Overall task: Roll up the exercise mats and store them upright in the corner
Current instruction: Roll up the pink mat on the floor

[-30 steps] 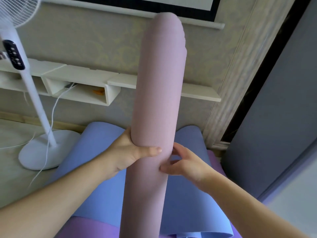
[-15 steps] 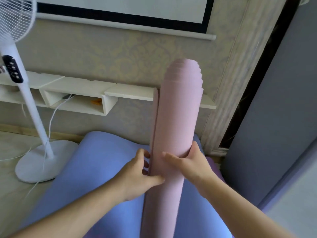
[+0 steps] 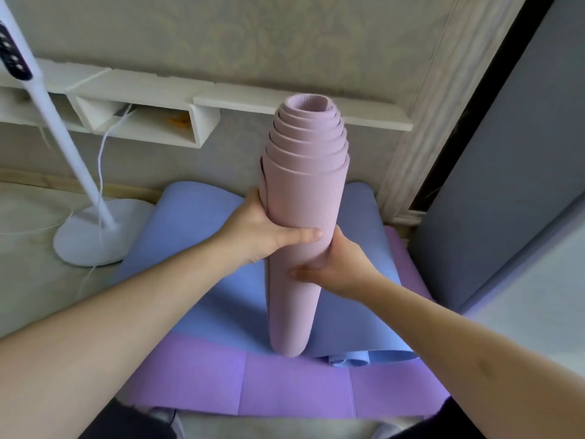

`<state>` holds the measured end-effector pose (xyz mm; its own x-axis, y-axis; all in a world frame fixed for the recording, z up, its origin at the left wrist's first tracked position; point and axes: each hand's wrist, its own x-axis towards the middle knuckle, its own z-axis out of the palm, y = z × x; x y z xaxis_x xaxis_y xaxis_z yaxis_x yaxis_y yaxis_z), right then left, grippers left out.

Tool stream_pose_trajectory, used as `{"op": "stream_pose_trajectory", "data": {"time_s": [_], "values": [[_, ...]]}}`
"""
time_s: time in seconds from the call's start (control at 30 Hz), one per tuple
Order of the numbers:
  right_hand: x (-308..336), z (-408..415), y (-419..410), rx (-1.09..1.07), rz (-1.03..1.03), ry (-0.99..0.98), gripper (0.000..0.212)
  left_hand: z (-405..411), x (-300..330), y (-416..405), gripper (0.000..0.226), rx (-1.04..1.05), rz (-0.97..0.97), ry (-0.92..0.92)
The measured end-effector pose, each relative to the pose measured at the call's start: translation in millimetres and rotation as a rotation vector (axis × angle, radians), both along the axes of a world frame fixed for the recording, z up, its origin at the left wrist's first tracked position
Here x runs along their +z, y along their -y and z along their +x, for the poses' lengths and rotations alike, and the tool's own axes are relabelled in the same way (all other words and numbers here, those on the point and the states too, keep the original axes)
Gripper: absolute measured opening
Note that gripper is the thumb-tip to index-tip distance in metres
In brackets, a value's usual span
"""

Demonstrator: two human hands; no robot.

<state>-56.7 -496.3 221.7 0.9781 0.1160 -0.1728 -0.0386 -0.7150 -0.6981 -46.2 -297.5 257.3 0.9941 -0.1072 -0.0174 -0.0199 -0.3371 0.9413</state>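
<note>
A: Item one: pink exercise mat [image 3: 300,217], rolled, held upright, its lower end resting on the blue mat [image 3: 202,217]. Top end shows telescoped coils, inner layers standing higher than the outer wrap. No brand or lettering readable on it.

B: Grips?

A: Left hand [image 3: 259,232]: fingers behind the roll, thumb laid across its front, grasping the pink exercise mat. Right hand [image 3: 335,267]: just below, on the roll's right side, thumb across the front, also grasping it.

B: Beneath?

A: Blue mat, lying flat with its far end curving up the wall, near edge partly curled. Under that, a purple folding mat [image 3: 285,384] with visible panel creases, on the floor.

B: Containers?

A: White wall shelf [image 3: 142,90] with an open cubby; inside, a small orange object [image 3: 179,120], too blurred to identify, possibly a toy. A white cable runs out of the cubby.

B: Other entries?

A: White pedestal fan [image 3: 91,229], left, with a dark control panel on its pole; markings illegible. Grey panel [image 3: 506,153], right.
</note>
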Motion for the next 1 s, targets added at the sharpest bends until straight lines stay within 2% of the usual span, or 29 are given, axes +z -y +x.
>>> {"op": "stream_pose_trajectory", "data": {"time_s": [0.07, 0.1, 0.17, 0.23, 0.3, 0.33, 0.4, 0.5, 0.57, 0.63, 0.73, 0.8, 0.93, 1.0], "values": [[-2, 7, 3, 0.061, -0.104, -0.114, 0.080, 0, -11, -4, 0.102, 0.004, 0.005, 0.004], [2, 13, 5, 0.086, -0.144, -0.116, 0.064, -1, -14, -6, 0.103, 0.009, 0.006, 0.015], [23, 23, 13, 0.030, -0.170, 0.024, 0.026, 0, -20, -7, 0.106, 0.012, -0.001, 0.037], [57, 32, 20, -0.109, -0.036, 0.284, 0.035, 1, -23, -5, 0.116, 0.001, 0.006, 0.033], [101, 35, 18, -0.210, 0.209, 0.543, 0.037, 2, -26, -3, 0.120, -0.003, 0.028, 0.034], [124, 36, 14, -0.212, 0.288, 0.632, 0.032, 3, -27, -1, 0.118, -0.009, 0.052, 0.038], [170, 35, -2, -0.124, 0.279, 0.701, 0.022, 2, -25, 3, 0.112, -0.029, 0.082, 0.049], [206, 35, -33, 0.065, -0.029, 0.506, 0.037, -1, -22, 8, 0.105, -0.046, 0.065, 0.033], [197, 37, -51, 0.186, -0.367, 0.368, 0.045, -3, -21, 9, 0.100, -0.049, 0.072, 0.027], [170, 42, -60, 0.214, -0.664, 0.396, 0.043, -3, -21, 8, 0.095, -0.054, 0.091, 0.026], [142, 41, -60, 0.136, -0.689, 0.461, 0.040, -1, -20, 3, 0.090, -0.064, 0.094, 0.025], [131, 39, -56, 0.131, -0.637, 0.392, 0.043, -1, -18, 2, 0.088, -0.099, 0.103, 0.019], [126, 40, -59, 0.170, -0.667, 0.300, 0.065, -3, -7, 11, 0.113, -0.159, 0.096, 0.099], [127, 44, -62, 0.159, -0.667, 0.275, 0.079, -4, 4, 20, 0.114, -0.132, 0.017, 0.217]]}}
